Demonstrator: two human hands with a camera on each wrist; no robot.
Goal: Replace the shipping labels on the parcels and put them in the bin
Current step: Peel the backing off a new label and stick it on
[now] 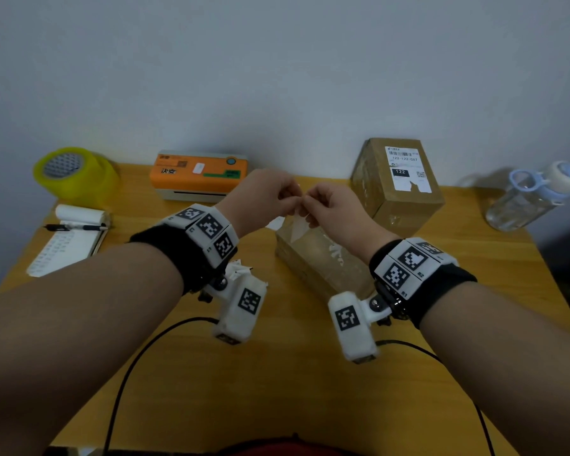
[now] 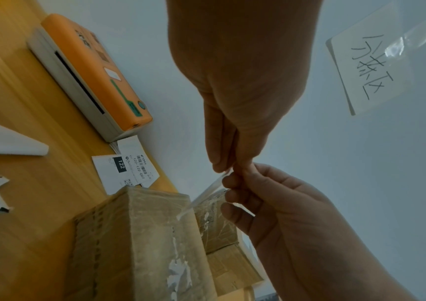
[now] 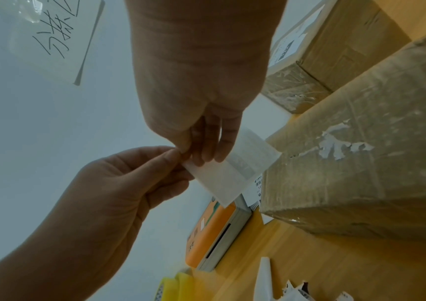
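Both hands meet above the table and pinch one corner of a white shipping label point(image 1: 297, 225). My left hand point(image 1: 288, 199) pinches it between thumb and fingertips, and my right hand point(image 1: 312, 205) grips the same corner from the other side. The label point(image 3: 228, 175) hangs down from the fingers, and the left wrist view shows it edge-on point(image 2: 206, 195). Below it a brown parcel point(image 1: 323, 261) lies on its side with torn label residue point(image 3: 335, 144) on its face. A second parcel point(image 1: 399, 189) stands at the back right with a printed label point(image 1: 405, 169) on it.
An orange label printer point(image 1: 198, 174) sits at the back, with a printed label point(image 2: 127, 173) lying near it. A yellow tape roll point(image 1: 74, 172), a notepad with a pen point(image 1: 69, 238), torn label scraps point(image 1: 239, 269) and a water bottle point(image 1: 533, 195) share the wooden table point(image 1: 277, 390).
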